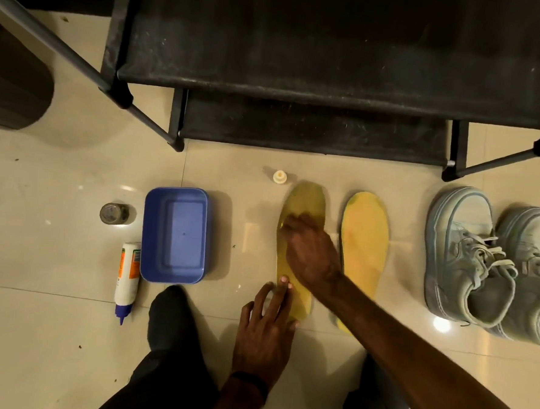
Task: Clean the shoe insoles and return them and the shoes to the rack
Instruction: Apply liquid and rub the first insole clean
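Two yellow insoles lie side by side on the tiled floor before the black shoe rack (301, 92). The left insole (303, 200) looks wet and darker; the right insole (366, 232) is dry. My left hand (266, 327) presses straight fingers on the left insole's heel end. My right hand (310, 251) lies over that insole's middle, blurred; whether it holds a cloth or brush is hidden. A pair of grey-green sneakers (467, 257) stands at the right.
A blue plastic tub (174, 233) sits left of the insoles. Beside it lie a white bottle with a blue nozzle (127, 271) and a small glass jar (114, 213). A small cream cap (280, 177) rests near the rack. My dark-trousered legs (165, 340) flank my arms.
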